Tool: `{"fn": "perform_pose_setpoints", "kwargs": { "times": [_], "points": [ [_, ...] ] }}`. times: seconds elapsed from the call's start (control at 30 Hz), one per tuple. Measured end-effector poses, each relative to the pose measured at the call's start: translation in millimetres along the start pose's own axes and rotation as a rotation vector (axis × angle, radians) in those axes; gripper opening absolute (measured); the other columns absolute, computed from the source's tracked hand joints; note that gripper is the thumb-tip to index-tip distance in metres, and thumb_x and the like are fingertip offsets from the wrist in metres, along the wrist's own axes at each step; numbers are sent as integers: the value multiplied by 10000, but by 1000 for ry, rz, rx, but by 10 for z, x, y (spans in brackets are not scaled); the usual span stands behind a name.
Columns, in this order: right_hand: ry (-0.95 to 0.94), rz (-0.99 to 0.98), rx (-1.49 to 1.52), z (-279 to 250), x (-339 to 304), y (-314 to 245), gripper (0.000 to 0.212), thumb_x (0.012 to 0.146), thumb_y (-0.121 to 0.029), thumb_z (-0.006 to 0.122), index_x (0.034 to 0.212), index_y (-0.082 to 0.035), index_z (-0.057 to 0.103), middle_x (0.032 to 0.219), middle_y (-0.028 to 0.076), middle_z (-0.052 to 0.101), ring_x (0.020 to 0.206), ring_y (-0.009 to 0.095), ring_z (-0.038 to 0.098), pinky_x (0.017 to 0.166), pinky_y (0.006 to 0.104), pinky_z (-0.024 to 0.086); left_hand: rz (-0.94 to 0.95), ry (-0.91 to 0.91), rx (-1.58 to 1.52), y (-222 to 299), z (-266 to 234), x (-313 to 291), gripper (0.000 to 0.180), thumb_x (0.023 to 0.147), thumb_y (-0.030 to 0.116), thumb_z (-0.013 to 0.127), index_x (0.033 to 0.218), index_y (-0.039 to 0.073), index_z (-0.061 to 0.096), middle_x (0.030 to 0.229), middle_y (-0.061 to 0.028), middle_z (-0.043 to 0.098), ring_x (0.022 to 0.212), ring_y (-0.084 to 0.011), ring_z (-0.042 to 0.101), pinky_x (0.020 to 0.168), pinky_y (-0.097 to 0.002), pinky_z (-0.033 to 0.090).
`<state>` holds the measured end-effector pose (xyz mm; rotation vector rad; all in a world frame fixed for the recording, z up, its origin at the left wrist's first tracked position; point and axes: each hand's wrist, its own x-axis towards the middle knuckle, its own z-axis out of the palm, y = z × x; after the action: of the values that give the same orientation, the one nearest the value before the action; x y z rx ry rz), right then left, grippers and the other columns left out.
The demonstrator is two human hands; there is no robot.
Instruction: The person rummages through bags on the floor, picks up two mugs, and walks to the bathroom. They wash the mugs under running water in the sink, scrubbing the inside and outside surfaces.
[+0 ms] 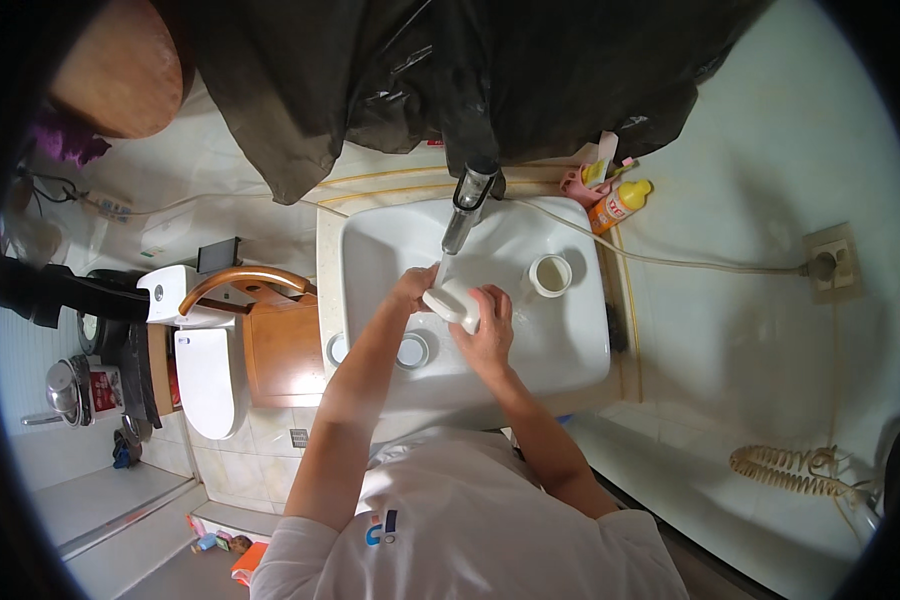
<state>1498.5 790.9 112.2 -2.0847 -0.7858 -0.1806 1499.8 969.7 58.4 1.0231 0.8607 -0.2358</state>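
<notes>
My right hand (488,332) is closed around a smooth white container (454,305) over the white sink (580,345). The container is tilted below the spout of the silver faucet (464,212), and a pale streak like running water shows there. On the container's left side is my left hand (416,290), its fingertips partly hidden, so its grip cannot be made out. A white open-topped jar (550,276) stands in the basin at the right. Nearer to me, a round, pale, lid-like piece (411,350) lies by my left forearm.
Another round white piece (337,349) sits at the sink's left edge. An orange bottle with a yellow cap (618,205) and a pink toothbrush holder (577,186) stand at the back right. Dark plastic sheeting (370,90) hangs behind the faucet. A white toilet (210,380) is at the left.
</notes>
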Motion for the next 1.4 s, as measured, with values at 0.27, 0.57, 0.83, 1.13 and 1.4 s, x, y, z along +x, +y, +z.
{"fn": "perform_pose_setpoints", "kwargs": {
  "times": [0.27,0.57,0.83,1.13,1.4],
  "points": [
    [178,982,1001,290,7,420,396,799,-318,648,1093,-96,504,972,65,594,817,243,587,687,421,490,515,175,239,-156,204,-150,358,883,303,620,904,-53,642,641,-37,580,566,-90,498,487,-266,392],
    [-191,1494,1574,225,-55,412,402,814,-518,519,1096,-231,530,1040,32,588,845,255,603,620,404,486,798,-76,12,-251,30,-474,172,901,175,603,899,9,648,757,31,577,700,-44,457,582,-223,397],
    [148,392,368,108,0,114,430,737,-215,694,1087,-65,496,1075,128,534,1009,276,525,774,396,471,271,76,-193,-373,57,-67,354,919,355,557,945,11,637,772,-57,624,633,-153,585,578,-301,497],
    [23,885,655,17,-27,277,450,765,-346,646,1110,-93,506,1080,104,561,953,293,579,746,446,489,343,76,159,-319,81,-176,358,911,369,568,985,25,636,808,-55,623,711,-140,578,640,-326,502],
    [-393,1574,1821,151,-236,474,523,831,-558,441,1163,-166,535,1073,87,576,872,325,589,544,327,514,529,-340,114,-2,-179,-762,171,864,143,648,985,23,657,934,8,630,902,-88,549,835,-246,434]
  ]
}}
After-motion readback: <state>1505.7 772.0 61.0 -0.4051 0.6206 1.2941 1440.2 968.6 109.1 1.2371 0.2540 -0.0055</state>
